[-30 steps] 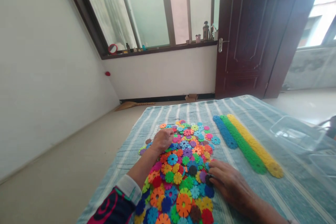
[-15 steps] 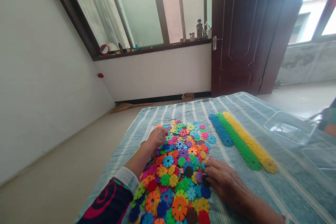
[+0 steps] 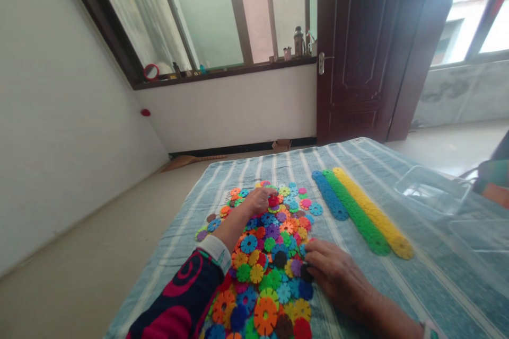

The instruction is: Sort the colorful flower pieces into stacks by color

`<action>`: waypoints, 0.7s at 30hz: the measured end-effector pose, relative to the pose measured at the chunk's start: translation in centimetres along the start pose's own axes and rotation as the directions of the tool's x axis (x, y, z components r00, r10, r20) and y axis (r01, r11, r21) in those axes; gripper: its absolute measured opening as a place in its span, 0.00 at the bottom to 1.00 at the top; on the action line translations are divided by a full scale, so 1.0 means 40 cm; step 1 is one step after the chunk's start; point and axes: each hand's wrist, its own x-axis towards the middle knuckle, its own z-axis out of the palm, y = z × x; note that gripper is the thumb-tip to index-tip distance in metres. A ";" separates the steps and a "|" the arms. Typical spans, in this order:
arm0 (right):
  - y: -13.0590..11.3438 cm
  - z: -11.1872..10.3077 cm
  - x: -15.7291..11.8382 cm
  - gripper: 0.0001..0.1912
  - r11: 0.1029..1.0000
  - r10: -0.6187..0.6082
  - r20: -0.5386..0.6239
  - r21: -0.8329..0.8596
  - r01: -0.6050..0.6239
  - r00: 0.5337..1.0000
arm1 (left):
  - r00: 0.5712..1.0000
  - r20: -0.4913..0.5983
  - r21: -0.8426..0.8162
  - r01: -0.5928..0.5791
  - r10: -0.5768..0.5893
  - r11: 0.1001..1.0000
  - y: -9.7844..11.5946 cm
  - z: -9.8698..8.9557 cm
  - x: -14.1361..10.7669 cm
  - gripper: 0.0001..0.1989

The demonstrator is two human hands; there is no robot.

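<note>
A long heap of colourful plastic flower discs [image 3: 265, 315] with slotted edges lies on a striped cloth. Over the far part of the heap is my left hand [image 3: 259, 201], its fingers pinched together at a red disc [image 3: 273, 201]. Down at the heap's right edge, my right hand [image 3: 336, 273] rests with curled fingers. A black disc [image 3: 306, 273] sits at its fingertips, partly covered by them. Anything deeper inside the right hand is hidden.
To the right, overlapped discs form a blue row [image 3: 330, 196], a green row [image 3: 358, 214] and a yellow row [image 3: 374, 214]. Farther right stands a clear plastic box [image 3: 431, 193], with a transparent lid-like piece [image 3: 477, 235] beside it. Part of another person's arm [image 3: 495, 193] shows at the right edge.
My left hand has moved right across the far part of the heap, uncovering discs on its left side. My right hand stays in place. The whole view has shifted slightly.
</note>
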 end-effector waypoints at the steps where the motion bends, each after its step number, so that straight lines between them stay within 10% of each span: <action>1: -0.001 -0.002 0.001 0.09 1.000 0.004 0.004 0.001 -0.004 1.000 | 1.000 0.004 -0.026 0.010 -0.010 1.000 -0.001 -0.010 0.004 0.26; 8: -0.008 -0.011 0.008 0.11 1.000 0.004 0.014 0.002 -0.004 1.000 | 0.985 -0.047 -0.064 0.162 -0.166 0.985 -0.044 -0.110 0.015 0.21; 21: 0.002 -0.002 0.001 0.09 1.000 -0.013 0.012 -0.012 0.013 1.000 | 0.965 0.134 0.269 0.182 -0.224 0.946 -0.060 -0.073 -0.042 0.21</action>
